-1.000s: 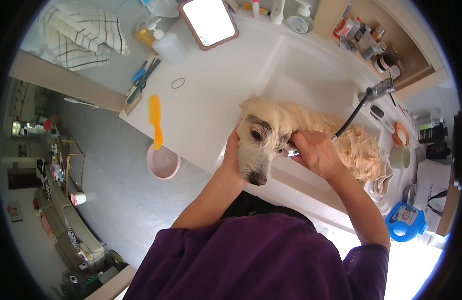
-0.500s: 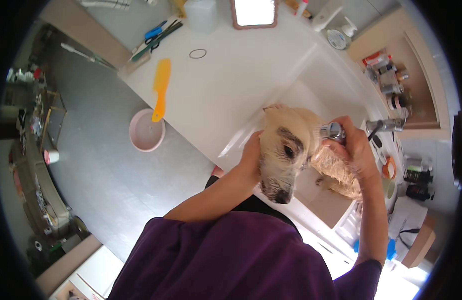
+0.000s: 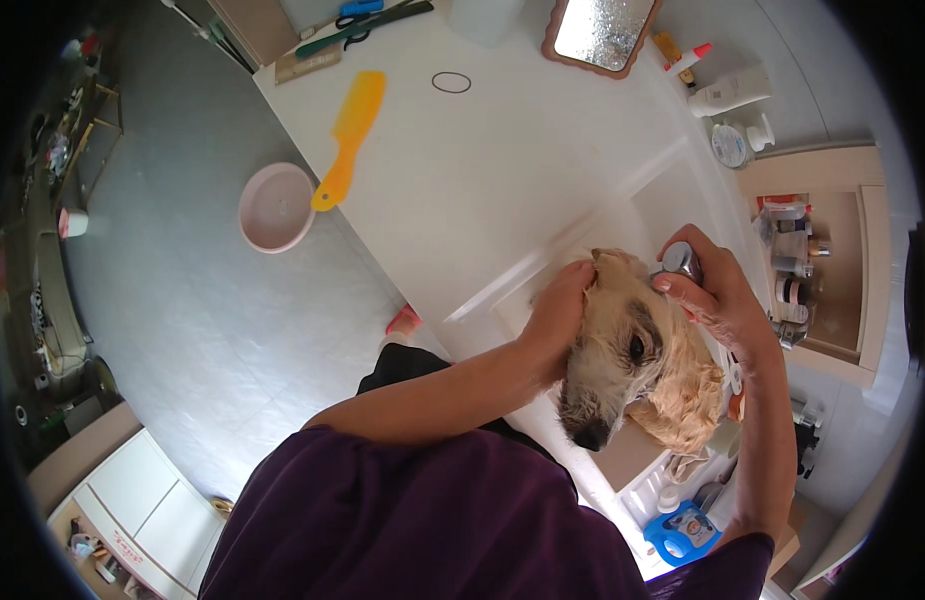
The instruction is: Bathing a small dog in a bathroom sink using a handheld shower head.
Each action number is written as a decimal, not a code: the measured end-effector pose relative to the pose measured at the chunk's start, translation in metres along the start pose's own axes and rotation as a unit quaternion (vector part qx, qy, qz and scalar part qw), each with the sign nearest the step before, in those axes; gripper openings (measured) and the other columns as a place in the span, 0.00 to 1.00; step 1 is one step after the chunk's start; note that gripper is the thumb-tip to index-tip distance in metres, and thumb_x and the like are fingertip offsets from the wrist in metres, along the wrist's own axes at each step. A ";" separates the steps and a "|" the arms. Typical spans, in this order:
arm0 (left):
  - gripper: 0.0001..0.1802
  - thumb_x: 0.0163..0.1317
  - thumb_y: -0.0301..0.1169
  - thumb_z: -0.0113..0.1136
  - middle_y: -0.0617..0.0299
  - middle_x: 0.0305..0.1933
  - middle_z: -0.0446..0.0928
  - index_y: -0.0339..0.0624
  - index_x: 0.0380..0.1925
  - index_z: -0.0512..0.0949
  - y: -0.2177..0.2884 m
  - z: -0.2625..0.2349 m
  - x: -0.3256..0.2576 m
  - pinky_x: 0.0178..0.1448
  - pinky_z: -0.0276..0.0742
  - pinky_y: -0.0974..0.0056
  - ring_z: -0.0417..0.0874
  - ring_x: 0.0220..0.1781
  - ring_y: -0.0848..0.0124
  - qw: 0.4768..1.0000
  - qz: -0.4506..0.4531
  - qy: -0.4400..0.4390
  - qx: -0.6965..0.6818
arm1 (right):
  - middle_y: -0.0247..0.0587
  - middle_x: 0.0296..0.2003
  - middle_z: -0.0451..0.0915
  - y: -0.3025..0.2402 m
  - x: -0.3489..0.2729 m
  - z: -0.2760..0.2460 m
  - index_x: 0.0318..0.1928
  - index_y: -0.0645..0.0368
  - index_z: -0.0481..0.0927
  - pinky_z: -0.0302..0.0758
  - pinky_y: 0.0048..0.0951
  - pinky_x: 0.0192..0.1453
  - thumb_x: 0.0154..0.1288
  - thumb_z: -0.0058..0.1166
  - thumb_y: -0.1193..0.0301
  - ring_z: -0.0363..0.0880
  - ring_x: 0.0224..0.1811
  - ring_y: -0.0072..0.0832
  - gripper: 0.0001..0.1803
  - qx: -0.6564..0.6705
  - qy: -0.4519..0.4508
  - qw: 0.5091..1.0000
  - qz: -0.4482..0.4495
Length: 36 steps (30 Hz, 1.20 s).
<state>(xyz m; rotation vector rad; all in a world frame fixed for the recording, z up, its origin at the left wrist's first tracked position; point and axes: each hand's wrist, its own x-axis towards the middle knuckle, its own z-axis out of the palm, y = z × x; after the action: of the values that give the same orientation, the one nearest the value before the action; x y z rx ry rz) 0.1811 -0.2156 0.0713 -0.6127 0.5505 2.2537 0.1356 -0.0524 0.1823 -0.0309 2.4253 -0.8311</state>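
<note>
A wet cream-coloured dog (image 3: pixel 628 345) with grey patches stands in a white sink basin (image 3: pixel 673 200), its muzzle pointing down toward me. My left hand (image 3: pixel 561 315) is curled round the side of its head, near an ear. Part of those fingers is hidden against the fur. In my right hand (image 3: pixel 723 295) is a chrome tap spray head (image 3: pixel 683 262), gripped close to the other side of the dog's head. I cannot make out whether water is coming from it.
A yellow comb (image 3: pixel 353 130), black hair band (image 3: pixel 451 82) and framed mirror (image 3: pixel 595 35) lie on the white counter (image 3: pixel 463 190). A pink bowl (image 3: pixel 277 207) is below its edge. Bottles fill a wall niche (image 3: pixel 833 240); a blue bottle (image 3: pixel 683 533) stands near my right forearm.
The view has turned and shifted. The dog's head is lower and farther right in it, and my left hand sits higher beside the ear. My right hand still grips the spray head.
</note>
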 end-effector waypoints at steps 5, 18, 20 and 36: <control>0.20 0.73 0.43 0.43 0.56 0.45 0.77 0.38 0.50 0.71 0.013 0.002 0.026 0.49 0.80 0.61 0.82 0.44 0.68 0.993 -0.062 -0.101 -0.027 | 0.33 0.14 0.67 -0.005 0.013 -0.003 0.37 0.61 0.72 0.60 0.25 0.22 0.64 0.62 0.57 0.63 0.16 0.19 0.19 0.012 0.000 1.000 -0.023; 0.18 0.72 0.39 0.48 0.56 0.44 0.80 0.37 0.52 0.73 0.047 -0.002 0.058 0.48 0.84 0.61 0.84 0.41 0.68 0.969 -0.184 -0.117 0.112 | 0.43 0.21 0.75 0.029 0.024 -0.011 0.43 0.65 0.75 0.69 0.30 0.28 0.65 0.58 0.51 0.74 0.21 0.27 0.26 0.022 -0.003 0.997 -0.075; 0.23 0.73 0.45 0.45 0.54 0.49 0.79 0.37 0.55 0.72 0.023 -0.006 0.044 0.56 0.81 0.56 0.83 0.49 0.65 0.977 -0.134 -0.138 0.088 | 0.39 0.17 0.71 0.044 0.022 -0.007 0.40 0.65 0.74 0.65 0.30 0.24 0.65 0.59 0.52 0.70 0.19 0.24 0.25 0.032 0.026 0.994 -0.103; 0.17 0.74 0.44 0.47 0.58 0.47 0.76 0.42 0.50 0.71 0.027 -0.013 0.039 0.50 0.84 0.63 0.82 0.46 0.66 0.975 -0.161 -0.136 0.069 | 0.53 0.26 0.78 0.088 -0.048 0.007 0.41 0.62 0.70 0.72 0.44 0.37 0.65 0.55 0.47 0.78 0.32 0.50 0.27 -0.074 0.049 0.996 -0.026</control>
<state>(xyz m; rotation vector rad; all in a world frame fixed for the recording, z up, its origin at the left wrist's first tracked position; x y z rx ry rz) 0.1402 -0.2191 0.0440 -0.2905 0.4305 1.9326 0.1932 0.0241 0.1528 -0.1111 2.5841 -0.6889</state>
